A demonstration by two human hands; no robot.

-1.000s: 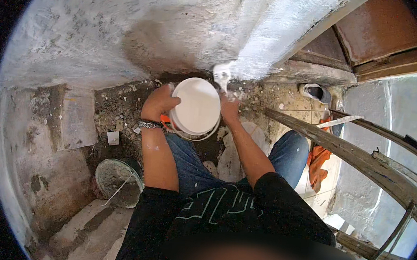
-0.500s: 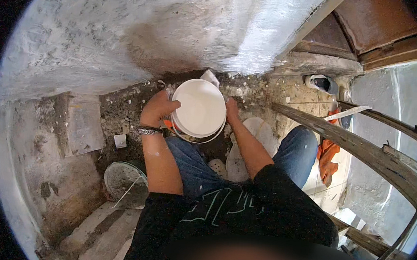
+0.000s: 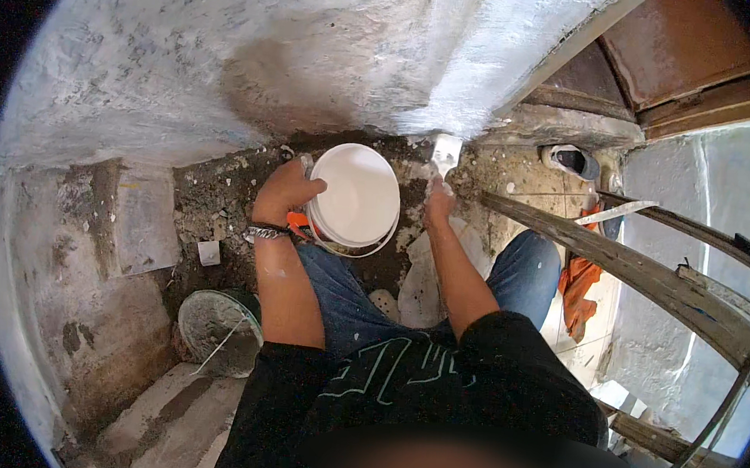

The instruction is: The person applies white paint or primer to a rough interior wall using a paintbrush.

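Note:
A white plastic bucket (image 3: 356,194) with a thin handle hanging along its near side is held in front of me. My left hand (image 3: 287,189) is closed on its left side, thumb hooked over the rim. The inside looks white; how full it is, I cannot tell. To the right of the bucket and apart from it, my right hand (image 3: 439,202) is closed around a putty knife (image 3: 446,155). Its pale, wide blade points away from me, close to the foot of the wall (image 3: 317,65). Something orange (image 3: 299,223) shows beside the bucket, below my left hand.
A dirty grey bucket (image 3: 220,332) stands at the lower left. Wooden ladder-like rails (image 3: 634,261) cross the right side, over an orange cloth (image 3: 577,300). A shoe (image 3: 571,161) lies at the far right. A small white square piece (image 3: 209,253) lies on the rubble-strewn ground.
My right hand has left the bucket's right side and moved right and slightly away with the putty knife. The blade, earlier behind the bucket, is now beside it. My left hand stays on the bucket.

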